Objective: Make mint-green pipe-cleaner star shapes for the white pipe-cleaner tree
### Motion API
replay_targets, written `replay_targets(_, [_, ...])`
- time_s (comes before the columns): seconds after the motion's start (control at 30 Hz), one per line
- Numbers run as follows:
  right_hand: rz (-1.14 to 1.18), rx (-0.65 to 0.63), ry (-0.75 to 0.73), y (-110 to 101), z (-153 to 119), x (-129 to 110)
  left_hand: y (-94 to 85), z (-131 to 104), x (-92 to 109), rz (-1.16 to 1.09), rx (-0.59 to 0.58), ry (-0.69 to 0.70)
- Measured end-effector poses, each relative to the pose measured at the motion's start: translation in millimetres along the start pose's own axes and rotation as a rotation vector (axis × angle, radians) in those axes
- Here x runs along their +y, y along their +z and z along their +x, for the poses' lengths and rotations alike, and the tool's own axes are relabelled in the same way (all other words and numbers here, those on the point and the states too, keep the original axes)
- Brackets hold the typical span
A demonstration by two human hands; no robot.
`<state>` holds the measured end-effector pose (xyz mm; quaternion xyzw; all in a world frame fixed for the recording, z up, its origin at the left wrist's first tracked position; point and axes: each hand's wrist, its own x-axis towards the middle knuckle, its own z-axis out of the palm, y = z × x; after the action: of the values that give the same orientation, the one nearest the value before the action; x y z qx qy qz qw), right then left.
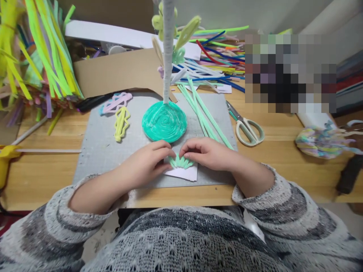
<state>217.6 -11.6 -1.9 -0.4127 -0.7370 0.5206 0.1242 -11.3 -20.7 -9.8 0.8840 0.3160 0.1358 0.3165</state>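
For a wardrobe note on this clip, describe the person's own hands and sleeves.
The left hand and right hand are bare, with no gloves, rings or watch visible. The sleeves are knit, banded in pale and darker grey with flecks, and look wide and loose at the ends.

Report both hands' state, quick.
Left hand: fingers closed on the pale-green fuzzy fan-shaped piece.
Right hand: fingers pinching the same piece's other side.

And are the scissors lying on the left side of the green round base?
No, the scissors lie to the right of the green round base.
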Motion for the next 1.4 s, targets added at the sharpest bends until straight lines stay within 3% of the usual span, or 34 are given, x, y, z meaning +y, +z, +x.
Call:
replay_targets(0.17, [-0.325, 0.215, -0.145, -7, -16, -8, -1.9, -3, 0, 0.022, -0.001, -0.014])
replay_targets(0.3, [-0.507, 0.141, -0.125, -13, -34, -14, -1.7, -3, 0, 0.023, 0.025, 0.018])
replay_targets(0.5, [-0.670, 0.112, -0.175, 0, -39, -5, 3.4, 0, 4, 0.042, 0.066, 0.087])
replay_targets(0.73, [-0.695, 0.141, -0.248, 7, -36, 2, 6.2, 4, 7, 0.160, 0.046, 0.121])
replay_targets(1.4, [-0.556, 0.171, -0.141, 24, -35, -3, 7.8, 4, 16, 0.133, -0.002, 0.009])
